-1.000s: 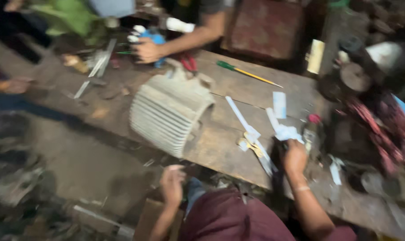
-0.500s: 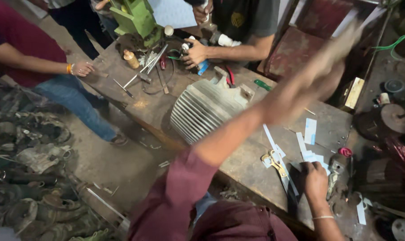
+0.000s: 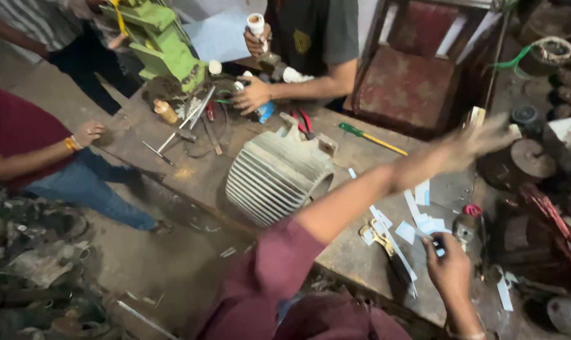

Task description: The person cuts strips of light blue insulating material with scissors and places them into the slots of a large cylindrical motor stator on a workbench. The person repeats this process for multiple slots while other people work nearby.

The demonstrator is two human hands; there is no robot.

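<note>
My left hand [image 3: 481, 140] is stretched out across the wooden bench [image 3: 191, 176], blurred, with its fingers spread and nothing in it. It hovers above the bench's far right side. My right hand [image 3: 447, 266] rests at the near right edge and pinches a small white paper slip [image 3: 434, 239] at its fingertips. More white paper slips [image 3: 422, 221] lie just beyond it, beside yellow-handled scissors [image 3: 378, 234]. A grey ribbed motor housing [image 3: 276, 177] lies on its side mid-bench, left of my outstretched arm.
Across the bench a person holds a white tube [image 3: 256, 25] and presses a hand [image 3: 251, 97] on tools. A green-handled screwdriver [image 3: 362, 133], red pliers [image 3: 304, 123] and a green vise [image 3: 162, 47] sit there. Another person's hand [image 3: 87, 132] rests at the left edge. Scrap metal [image 3: 33, 264] covers the floor.
My left hand rose from the bench's near edge and swung up and across to the right. The view shifted left and pulled back. My right hand stayed by the paper slips.
</note>
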